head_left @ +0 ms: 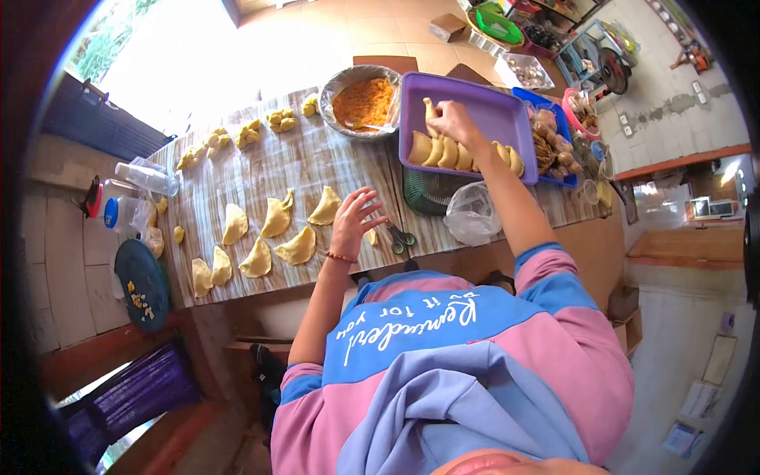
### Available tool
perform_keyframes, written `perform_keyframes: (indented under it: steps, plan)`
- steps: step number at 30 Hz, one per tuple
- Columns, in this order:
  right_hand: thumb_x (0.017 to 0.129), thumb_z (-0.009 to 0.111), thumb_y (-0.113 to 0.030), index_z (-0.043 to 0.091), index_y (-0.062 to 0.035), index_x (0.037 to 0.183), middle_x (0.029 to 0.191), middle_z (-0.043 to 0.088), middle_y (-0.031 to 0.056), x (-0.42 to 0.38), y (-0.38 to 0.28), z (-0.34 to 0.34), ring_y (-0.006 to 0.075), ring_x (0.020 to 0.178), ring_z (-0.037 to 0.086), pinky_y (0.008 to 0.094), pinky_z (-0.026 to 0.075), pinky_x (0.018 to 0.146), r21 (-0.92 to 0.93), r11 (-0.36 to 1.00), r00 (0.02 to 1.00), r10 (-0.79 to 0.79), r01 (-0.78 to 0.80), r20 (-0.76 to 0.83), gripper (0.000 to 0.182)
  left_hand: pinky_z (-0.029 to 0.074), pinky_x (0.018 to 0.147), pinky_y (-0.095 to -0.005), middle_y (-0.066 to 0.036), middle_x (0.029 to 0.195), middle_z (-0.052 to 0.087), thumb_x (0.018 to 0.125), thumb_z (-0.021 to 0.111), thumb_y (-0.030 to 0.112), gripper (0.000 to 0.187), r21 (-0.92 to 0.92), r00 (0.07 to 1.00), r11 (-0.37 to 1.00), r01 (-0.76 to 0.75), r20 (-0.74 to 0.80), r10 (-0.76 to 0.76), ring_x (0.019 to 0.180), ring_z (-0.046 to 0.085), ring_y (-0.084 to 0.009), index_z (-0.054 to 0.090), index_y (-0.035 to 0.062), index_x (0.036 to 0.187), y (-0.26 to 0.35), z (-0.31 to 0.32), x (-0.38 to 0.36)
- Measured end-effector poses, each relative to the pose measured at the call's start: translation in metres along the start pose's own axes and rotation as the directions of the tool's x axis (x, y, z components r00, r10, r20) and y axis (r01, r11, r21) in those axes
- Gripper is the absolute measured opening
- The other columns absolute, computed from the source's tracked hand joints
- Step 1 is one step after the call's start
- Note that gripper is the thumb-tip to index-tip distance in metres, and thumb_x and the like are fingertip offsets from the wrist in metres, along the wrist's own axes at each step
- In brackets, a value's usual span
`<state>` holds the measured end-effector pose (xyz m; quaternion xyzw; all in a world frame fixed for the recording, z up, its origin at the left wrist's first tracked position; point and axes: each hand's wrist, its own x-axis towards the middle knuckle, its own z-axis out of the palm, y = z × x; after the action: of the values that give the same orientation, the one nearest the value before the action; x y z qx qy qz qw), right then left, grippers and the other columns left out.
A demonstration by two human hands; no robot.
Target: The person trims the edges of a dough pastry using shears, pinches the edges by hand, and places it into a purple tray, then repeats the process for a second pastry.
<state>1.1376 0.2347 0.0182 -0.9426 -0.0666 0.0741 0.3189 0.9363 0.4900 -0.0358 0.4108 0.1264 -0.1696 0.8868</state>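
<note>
My right hand [453,124] reaches over the purple tray [503,119], its fingers closed on a half-moon pastry [430,109] held upright above the tray. Beneath that hand, a row of folded pastries [449,153] leans along the tray's near side, partly hidden by my forearm. My left hand [356,222] hovers over the table with fingers apart and nothing in them. Close to it are a folded pastry [324,207] and dark-handled scissors [401,238]. More half-moon pastries [256,259] lie spread on the table to its left.
Behind the pastries sit a lined bowl of orange filling [362,103] and dough lumps [281,120]. A clear plastic bag [473,214] and green basket [423,188] stand in front of the tray. A blue tray [571,158] with bagged goods adjoins it. Bottles [146,178] occupy the left end.
</note>
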Motion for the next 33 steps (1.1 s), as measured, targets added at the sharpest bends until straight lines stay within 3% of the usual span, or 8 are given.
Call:
perform_keyframes:
  steps: [5, 10, 13, 19, 23, 27, 30, 33]
  plan:
    - [0.070, 0.071, -0.033, 0.066, 0.0074, 0.078, 0.083, 0.062, 0.0306, 0.042, -0.012, 0.018, 0.0387, 0.082, 0.065, 0.0427, 0.052, 0.077, -0.394, 0.918, 0.997, -0.063, 0.037, -0.052, 0.041, 0.054, 0.080, -0.0400, -0.011, 0.114, 0.058, 0.092, 0.051, 0.023, 0.037, 0.073, 0.971, 0.997, 0.016, -0.238, 0.002, 0.102, 0.058, -0.0235, 0.047, 0.0028, 0.123, -0.001, -0.064, -0.008]
    - [0.077, 0.066, -0.044, 0.068, 0.0004, 0.082, 0.080, 0.065, 0.0236, 0.035, -0.018, 0.036, 0.0372, 0.079, 0.065, 0.0430, 0.050, 0.070, -0.383, 0.924, 0.984, -0.079, 0.013, -0.157, 0.045, 0.051, 0.072, -0.0294, -0.006, 0.094, 0.064, 0.089, 0.057, 0.020, 0.031, 0.296, 0.937, 0.954, -0.044, -0.318, 0.142, 0.088, 0.060, -0.0167, 0.053, 0.0027, 0.114, -0.014, -0.152, 0.014]
    - [0.081, 0.063, -0.037, 0.066, -0.0002, 0.088, 0.082, 0.064, 0.0244, -0.004, -0.036, 0.031, 0.0392, 0.081, 0.064, 0.0434, 0.051, 0.072, -0.272, 0.961, 0.982, -0.087, 0.039, -0.165, 0.038, 0.051, 0.074, -0.0326, -0.010, 0.090, 0.065, 0.085, 0.060, 0.023, 0.032, 0.743, 0.833, 0.652, -0.152, -0.259, 0.490, 0.087, 0.062, -0.0228, 0.056, 0.0019, 0.109, -0.014, -0.167, 0.035]
    - [0.085, 0.057, -0.022, 0.065, -0.0028, 0.086, 0.082, 0.064, 0.0204, -0.122, -0.068, 0.072, 0.0332, 0.077, 0.063, 0.0413, 0.049, 0.069, 0.143, 0.945, 0.956, -0.289, 0.293, -0.052, 0.020, 0.049, 0.084, -0.0391, -0.019, 0.104, 0.064, 0.070, 0.072, 0.037, 0.056, 0.985, 0.938, 0.015, 0.172, -0.169, 0.303, 0.097, 0.062, -0.0320, 0.057, 0.0021, 0.112, 0.000, -0.150, 0.079]
    - [0.079, 0.064, -0.019, 0.063, 0.0006, 0.084, 0.085, 0.063, 0.0219, -0.181, -0.022, 0.140, 0.0357, 0.083, 0.063, 0.0435, 0.049, 0.073, 0.065, 0.998, 0.939, -0.035, 0.013, 0.341, 0.021, 0.049, 0.083, -0.0409, -0.021, 0.101, 0.064, 0.065, 0.075, 0.039, 0.053, 0.929, 0.919, -0.093, 0.359, -0.335, 0.207, 0.097, 0.061, -0.0346, 0.063, 0.0014, 0.100, 0.009, -0.128, 0.095]
    - [0.077, 0.067, -0.017, 0.050, 0.0005, 0.095, 0.091, 0.060, 0.0215, -0.212, 0.016, 0.186, 0.0396, 0.089, 0.061, 0.0474, 0.049, 0.073, -0.149, 0.988, 0.978, 0.000, 0.032, 0.208, 0.030, 0.050, 0.083, -0.0427, -0.019, 0.102, 0.065, 0.063, 0.076, 0.043, 0.055, 0.969, 0.972, -0.087, 0.230, -0.233, -0.026, 0.096, 0.062, -0.0338, 0.064, 0.0003, 0.096, 0.018, -0.127, 0.101]
    - [0.077, 0.068, -0.016, 0.045, 0.0001, 0.099, 0.090, 0.060, 0.0220, -0.218, 0.013, 0.193, 0.0406, 0.086, 0.061, 0.0473, 0.050, 0.072, -0.208, 0.978, 0.985, 0.025, 0.011, 0.170, 0.036, 0.052, 0.073, -0.0407, -0.015, 0.095, 0.067, 0.070, 0.075, 0.038, 0.048, 0.994, 0.984, -0.078, 0.076, -0.062, 0.168, 0.084, 0.066, -0.0286, 0.063, -0.0007, 0.095, 0.011, -0.120, 0.082]
    - [0.076, 0.067, -0.015, 0.047, 0.0002, 0.103, 0.092, 0.060, 0.0217, -0.215, 0.017, 0.201, 0.0400, 0.086, 0.061, 0.0467, 0.050, 0.072, -0.241, 0.970, 0.982, 0.058, -0.014, 0.178, 0.037, 0.053, 0.066, -0.0351, -0.009, 0.088, 0.066, 0.076, 0.072, 0.027, 0.031, 0.750, 0.988, 0.656, 0.087, -0.148, 0.039, 0.079, 0.065, -0.0213, 0.062, 0.0024, 0.092, 0.003, -0.115, 0.058]
